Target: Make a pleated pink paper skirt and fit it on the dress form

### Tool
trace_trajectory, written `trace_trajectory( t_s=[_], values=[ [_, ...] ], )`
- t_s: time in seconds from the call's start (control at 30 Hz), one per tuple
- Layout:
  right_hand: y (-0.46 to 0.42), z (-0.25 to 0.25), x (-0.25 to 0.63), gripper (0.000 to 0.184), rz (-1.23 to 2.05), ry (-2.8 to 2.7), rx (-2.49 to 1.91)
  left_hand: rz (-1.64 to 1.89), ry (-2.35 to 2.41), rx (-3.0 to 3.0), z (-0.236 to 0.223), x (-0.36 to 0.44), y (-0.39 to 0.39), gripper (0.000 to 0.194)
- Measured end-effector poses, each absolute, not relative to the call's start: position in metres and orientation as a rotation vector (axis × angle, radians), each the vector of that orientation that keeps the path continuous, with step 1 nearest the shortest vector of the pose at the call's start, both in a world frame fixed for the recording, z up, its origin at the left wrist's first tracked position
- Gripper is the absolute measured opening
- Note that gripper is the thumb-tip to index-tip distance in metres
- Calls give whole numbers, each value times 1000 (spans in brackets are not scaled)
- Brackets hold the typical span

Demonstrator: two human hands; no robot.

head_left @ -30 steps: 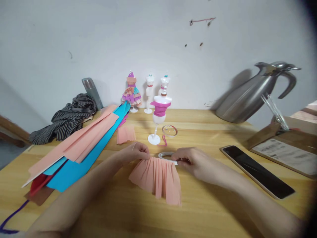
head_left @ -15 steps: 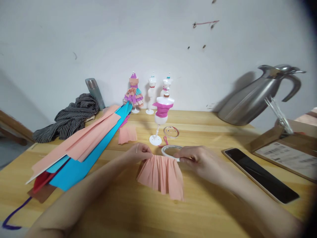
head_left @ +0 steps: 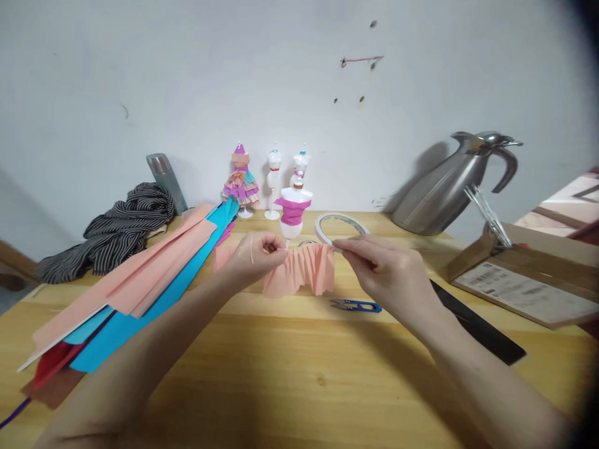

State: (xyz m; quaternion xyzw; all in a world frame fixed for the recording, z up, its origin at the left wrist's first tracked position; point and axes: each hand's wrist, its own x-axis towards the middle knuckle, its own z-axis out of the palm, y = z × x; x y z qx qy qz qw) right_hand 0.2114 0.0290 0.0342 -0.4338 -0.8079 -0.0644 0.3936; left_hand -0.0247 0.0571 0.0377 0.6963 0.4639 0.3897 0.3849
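Head view: right of the fingers (head_left: 358, 247) lies a partly hidden flat phone (head_left: 486, 331); right hand (head_left: 393, 268) clamps a smooth tape ring (head_left: 320, 231), left hand (head_left: 255, 257) pinches crinkled pink paper (head_left: 306, 268) between both; beyond the fingertips, a mannequin (head_left: 294, 212) has its base hidden.

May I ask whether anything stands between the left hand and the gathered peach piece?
Nothing visible does: the left hand pinches the gathered peach piece at its upper left; the right hand holds the tape roll near the other end.
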Motion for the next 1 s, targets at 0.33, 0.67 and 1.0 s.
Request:
trace_trajectory(
  t_s=[0.33,0.67,1.0],
  values=[
    [75,48,203,28,-264,-2049,-1228,1054,1320,2038,59,-28,92,10],
    [97,43,202,27,-309,-2108,-1157,1097,1303,2085,60,-31,108,6],
    [124,29,202,22,-385,-2079,-964,1155,1164,2060,60,-30,109,8]
  ],
)
